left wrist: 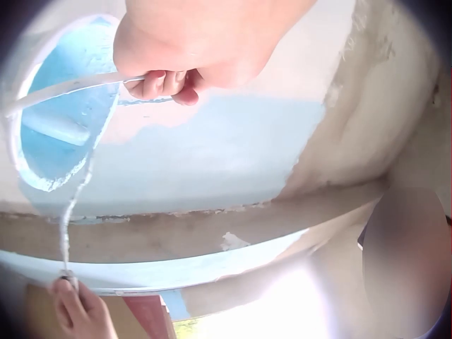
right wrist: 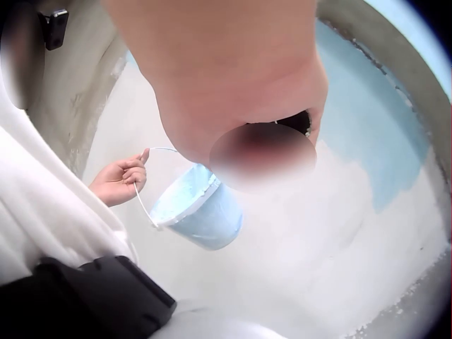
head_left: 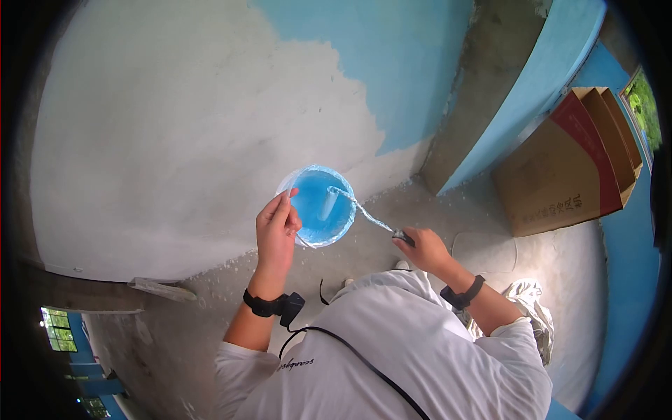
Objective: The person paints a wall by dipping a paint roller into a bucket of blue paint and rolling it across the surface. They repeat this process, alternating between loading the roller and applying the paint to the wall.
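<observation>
My left hand (head_left: 276, 227) grips the thin handle (left wrist: 70, 86) of a paint bucket (right wrist: 212, 222). The bucket hangs tilted in the right wrist view, its rim smeared with pale blue. Blue paint (head_left: 306, 199) shows inside it in the head view. A paint roller has its sleeve (head_left: 327, 203) down in the bucket, coated light blue. Its paint-crusted metal frame (head_left: 373, 218) reaches out over the rim to a dark grip (head_left: 403, 238), which my right hand (head_left: 428, 250) holds with curled fingers. In the right wrist view that grip is mostly hidden by the hand and a blur.
Ahead stands a whitish wall (head_left: 175, 126) with a patch of blue paint (head_left: 406, 63). A bare grey pillar (head_left: 483, 91) juts out on the right. Beyond it is a large cardboard box (head_left: 560, 168). Crumpled cloth (head_left: 528, 301) lies on the paint-specked floor (head_left: 217, 308).
</observation>
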Demonstrator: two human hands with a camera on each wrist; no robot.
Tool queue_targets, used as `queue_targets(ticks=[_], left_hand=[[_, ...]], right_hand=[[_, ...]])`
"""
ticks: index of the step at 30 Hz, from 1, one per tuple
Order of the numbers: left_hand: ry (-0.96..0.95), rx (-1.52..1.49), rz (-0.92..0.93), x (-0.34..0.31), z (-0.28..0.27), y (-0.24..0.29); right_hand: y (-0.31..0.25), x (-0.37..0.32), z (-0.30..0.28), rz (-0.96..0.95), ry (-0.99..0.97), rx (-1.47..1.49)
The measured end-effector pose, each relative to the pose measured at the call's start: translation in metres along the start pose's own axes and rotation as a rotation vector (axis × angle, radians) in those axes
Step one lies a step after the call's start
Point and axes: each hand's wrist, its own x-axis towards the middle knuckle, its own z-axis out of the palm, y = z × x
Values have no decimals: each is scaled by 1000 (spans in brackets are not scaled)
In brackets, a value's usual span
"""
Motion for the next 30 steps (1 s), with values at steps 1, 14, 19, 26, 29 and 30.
queue_targets(ticks=[1, 14, 19, 26, 29, 30], left_hand=[[-3, 1, 3, 1, 1, 0], [12, -6, 3, 5, 3, 2], [7, -38, 12, 6, -6, 2], [43, -49, 6, 7, -12, -11], [58, -90, 18, 7, -28, -20], [50, -130, 17, 13, -30, -20]], right_hand=[[-2, -2, -3, -3, -14, 46], [-10, -7, -14, -33, -7, 64], [-1, -2, 1, -2, -5, 19], [8, -12, -3, 53, -42, 194], [28, -8, 7, 44, -88, 333], [27, -6, 7, 56, -93, 347]])
